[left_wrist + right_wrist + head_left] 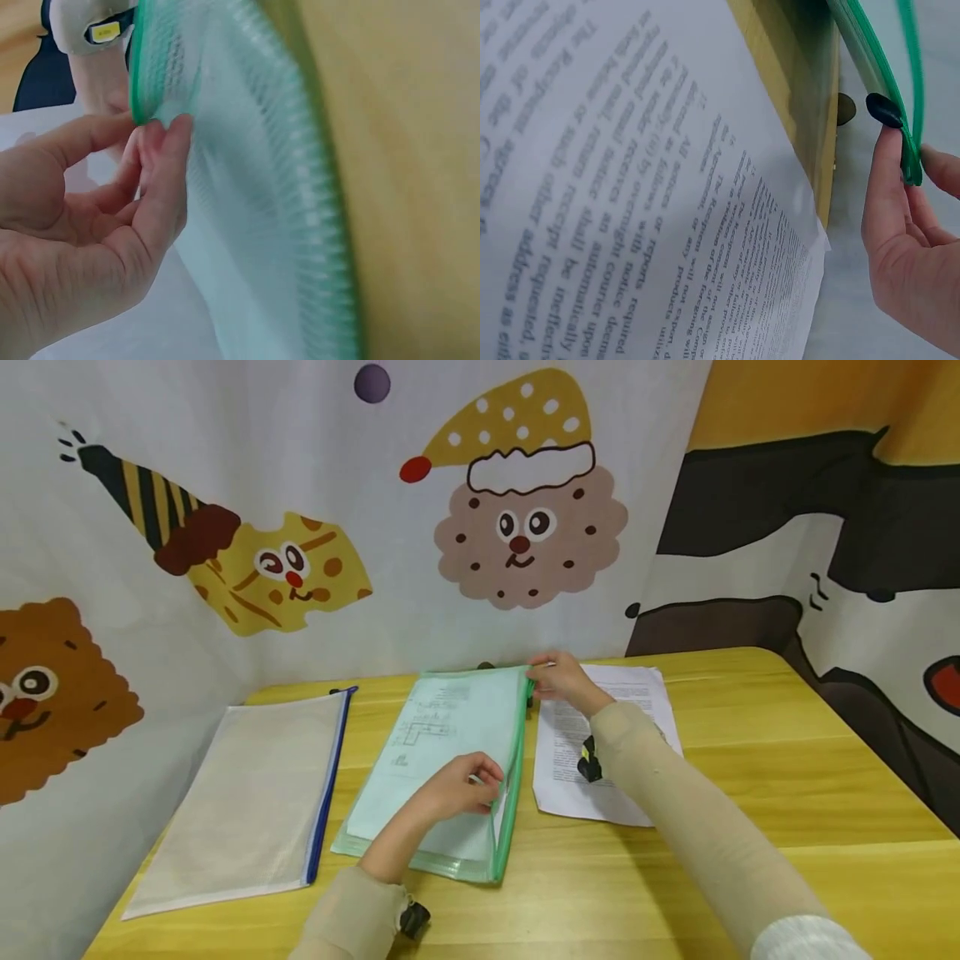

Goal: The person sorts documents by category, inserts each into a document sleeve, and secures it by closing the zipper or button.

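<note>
Cartoon faces decorate the white curtain [300, 435] behind your wooden surface [750, 735]. Nearly central on it lies the green folder [431, 764], its long axis running from about 7 o'clock to 1 o'clock and its zip side facing 3 o'clock, where the edge gapes. Your left grip [459, 789] pinches that edge at the folder's 4 o'clock; your right grip [561, 679] pinches its corner at 1 o'clock. Fingers are narrow on both.

From the head view you see a printed drawing [427, 731] through the cover. Only your right wrist view makes out the dark oval zip pull [885, 110] against a fingertip, along with readable lines on the printed sheets [566, 760], which lie just beside the folder at 3 o'clock. Your left wrist view brings out the cover's mesh weave and a yellow label [105, 31] by the other sleeve [69, 26]. Over at 9 o'clock, apart, the head view alone shows a whitish folder [240, 802], its blue zip [330, 793] towards 3 o'clock.
</note>
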Demonstrator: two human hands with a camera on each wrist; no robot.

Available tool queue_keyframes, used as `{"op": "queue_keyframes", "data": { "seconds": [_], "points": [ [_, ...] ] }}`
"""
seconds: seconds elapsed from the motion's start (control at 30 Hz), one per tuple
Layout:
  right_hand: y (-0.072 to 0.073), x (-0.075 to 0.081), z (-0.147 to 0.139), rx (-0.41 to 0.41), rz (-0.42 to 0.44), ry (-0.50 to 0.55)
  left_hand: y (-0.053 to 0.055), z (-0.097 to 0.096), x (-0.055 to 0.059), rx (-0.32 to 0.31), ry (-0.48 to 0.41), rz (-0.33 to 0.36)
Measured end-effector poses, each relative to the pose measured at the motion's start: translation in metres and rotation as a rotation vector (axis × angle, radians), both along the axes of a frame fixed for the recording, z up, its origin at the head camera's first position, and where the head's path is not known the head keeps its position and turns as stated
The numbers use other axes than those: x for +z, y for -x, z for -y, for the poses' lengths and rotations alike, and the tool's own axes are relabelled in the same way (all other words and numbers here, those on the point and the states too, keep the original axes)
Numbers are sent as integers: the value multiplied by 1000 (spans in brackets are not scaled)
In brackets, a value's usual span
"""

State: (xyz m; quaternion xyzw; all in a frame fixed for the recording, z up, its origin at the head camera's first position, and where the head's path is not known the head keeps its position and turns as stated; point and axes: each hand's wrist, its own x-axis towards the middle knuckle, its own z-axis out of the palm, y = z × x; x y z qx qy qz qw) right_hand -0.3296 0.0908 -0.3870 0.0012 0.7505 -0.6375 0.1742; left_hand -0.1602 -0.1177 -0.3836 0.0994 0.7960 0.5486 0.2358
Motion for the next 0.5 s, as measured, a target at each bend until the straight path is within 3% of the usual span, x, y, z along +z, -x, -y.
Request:
{"op": "queue_keyframes", "data": {
  "seconds": [0.13,0.27,0.37,0.5],
  "points": [
    [-4,2,1,-14,11,4,11,-7,3,-12,66,25],
    [-6,4,1,-22,14,-15,30,-19,9,5,122,10],
    [-6,6,2,-34,20,-29,47,-29,11,57,126,-8],
    [-7,7,4,-44,32,-37,66,-41,11,191,99,-31]
  ]
}}
